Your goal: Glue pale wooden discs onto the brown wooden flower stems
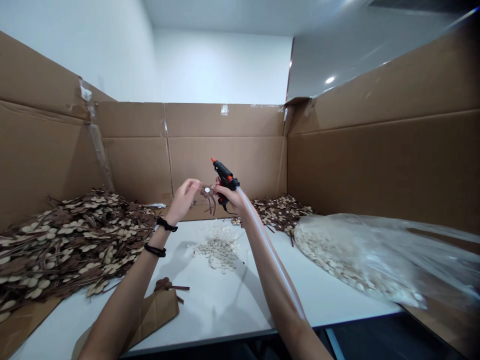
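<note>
The left grip (183,199), fingers nearly together, meets a brown flower-shaped piece with a round white disc (207,190); whether it pinches, I cannot tell. The right grip (233,196) is closed around a black-and-orange glue gun (224,173) and seems to pinch the flower too: that double load could let it slip, and a hot nozzle could burn fingers. Left of the left grip lies a brown-and-cream flower heap (108,220); below both, loose cream discs (223,250); right of the right grip, a clear plastic bag (360,245) crowds the white surface (210,327).
</note>
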Tool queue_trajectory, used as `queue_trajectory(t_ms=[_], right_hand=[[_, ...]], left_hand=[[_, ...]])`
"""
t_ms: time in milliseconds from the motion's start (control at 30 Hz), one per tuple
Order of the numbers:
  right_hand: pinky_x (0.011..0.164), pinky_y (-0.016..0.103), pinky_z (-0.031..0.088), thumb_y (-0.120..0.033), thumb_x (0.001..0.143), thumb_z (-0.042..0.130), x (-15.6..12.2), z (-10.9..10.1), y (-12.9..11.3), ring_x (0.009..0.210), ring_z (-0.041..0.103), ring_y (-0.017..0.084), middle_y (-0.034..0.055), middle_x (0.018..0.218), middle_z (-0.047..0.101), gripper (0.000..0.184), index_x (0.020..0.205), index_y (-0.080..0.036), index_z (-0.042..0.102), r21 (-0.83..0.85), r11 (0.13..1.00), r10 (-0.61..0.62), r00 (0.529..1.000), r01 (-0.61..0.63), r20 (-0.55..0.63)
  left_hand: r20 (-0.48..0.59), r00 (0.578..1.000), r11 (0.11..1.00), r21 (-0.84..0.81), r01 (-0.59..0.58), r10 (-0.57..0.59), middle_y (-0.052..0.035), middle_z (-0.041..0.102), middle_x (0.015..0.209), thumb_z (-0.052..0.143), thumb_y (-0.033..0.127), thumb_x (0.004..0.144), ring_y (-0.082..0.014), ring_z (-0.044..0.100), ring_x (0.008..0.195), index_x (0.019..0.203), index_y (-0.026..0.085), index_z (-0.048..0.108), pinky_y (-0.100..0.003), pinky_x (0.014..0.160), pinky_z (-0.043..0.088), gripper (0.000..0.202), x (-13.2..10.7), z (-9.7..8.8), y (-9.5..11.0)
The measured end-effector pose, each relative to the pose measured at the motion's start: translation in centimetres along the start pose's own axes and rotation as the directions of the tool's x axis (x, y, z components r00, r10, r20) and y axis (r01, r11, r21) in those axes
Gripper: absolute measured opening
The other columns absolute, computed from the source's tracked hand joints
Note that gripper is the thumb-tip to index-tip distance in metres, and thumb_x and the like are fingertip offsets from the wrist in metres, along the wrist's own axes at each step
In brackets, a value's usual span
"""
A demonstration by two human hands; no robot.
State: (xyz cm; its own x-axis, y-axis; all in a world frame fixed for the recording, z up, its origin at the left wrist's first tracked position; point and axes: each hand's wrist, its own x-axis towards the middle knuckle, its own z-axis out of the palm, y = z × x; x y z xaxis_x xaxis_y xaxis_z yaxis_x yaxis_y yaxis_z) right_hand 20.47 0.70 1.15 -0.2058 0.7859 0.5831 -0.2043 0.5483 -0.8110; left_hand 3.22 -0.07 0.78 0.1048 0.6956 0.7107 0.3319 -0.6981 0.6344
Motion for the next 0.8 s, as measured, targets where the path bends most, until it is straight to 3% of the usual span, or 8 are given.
queue_trajectory(t_ms=[67, 133, 267, 800], right_hand=[[0.059, 0.025, 0.037, -0.036, 0.062, 0.069, -0.06, 0.13, -0.1, 0.058, 0.044, 0.009, -0.0053, 0.065, 0.046, 0.03, 0.077, -0.02, 0.048, -0.027, 1.0, -0.006, 1.0, 0.006, 0.004], [0.058, 0.025, 0.036, -0.037, 0.063, 0.069, -0.11, 0.24, -0.12, 0.059, 0.044, 0.009, -0.0053, 0.064, 0.045, 0.03, 0.077, -0.02, 0.048, -0.038, 0.999, -0.006, 1.0, 0.007, 0.018], [0.058, 0.025, 0.036, -0.038, 0.065, 0.069, -0.25, 0.42, -0.23, 0.059, 0.043, 0.01, -0.0052, 0.063, 0.045, 0.029, 0.076, -0.02, 0.048, -0.03, 0.999, -0.016, 0.999, 0.018, 0.044], [0.06, 0.024, 0.036, -0.034, 0.063, 0.068, -0.57, 0.94, -0.66, 0.061, 0.043, 0.009, -0.005, 0.067, 0.046, 0.028, 0.077, -0.019, 0.049, -0.053, 0.998, -0.017, 1.0, 0.018, 0.022]], left_hand=[[0.132, 0.986, 0.992, -0.064, 0.11, -0.101, -0.0022, 0.058, 0.078, 0.041, 0.051, 0.089, -0.014, 0.051, 0.072, 0.086, 0.016, 0.058, -0.024, 0.066, 0.039, 0.039, 0.08, 0.38, -0.08], [0.175, 0.977, 0.987, -0.087, 0.137, -0.12, -0.0001, 0.052, 0.071, 0.044, 0.051, 0.086, -0.0126, 0.047, 0.067, 0.076, 0.016, 0.052, -0.024, 0.063, 0.037, 0.037, 0.08, 0.74, -0.11], [0.162, 0.984, 0.995, -0.062, 0.08, -0.069, 0.0025, 0.043, 0.066, 0.046, 0.047, 0.084, -0.0115, 0.042, 0.065, 0.067, 0.018, 0.041, -0.024, 0.062, 0.035, 0.034, -0.03, 1.1, -0.14], [0.168, 0.986, 0.994, -0.107, 0.002, 0.016, 0.0043, 0.035, 0.064, 0.048, 0.039, 0.085, -0.0099, 0.034, 0.059, 0.068, 0.019, 0.038, -0.023, 0.056, 0.029, 0.028, -0.18, 0.72, 0.05]])
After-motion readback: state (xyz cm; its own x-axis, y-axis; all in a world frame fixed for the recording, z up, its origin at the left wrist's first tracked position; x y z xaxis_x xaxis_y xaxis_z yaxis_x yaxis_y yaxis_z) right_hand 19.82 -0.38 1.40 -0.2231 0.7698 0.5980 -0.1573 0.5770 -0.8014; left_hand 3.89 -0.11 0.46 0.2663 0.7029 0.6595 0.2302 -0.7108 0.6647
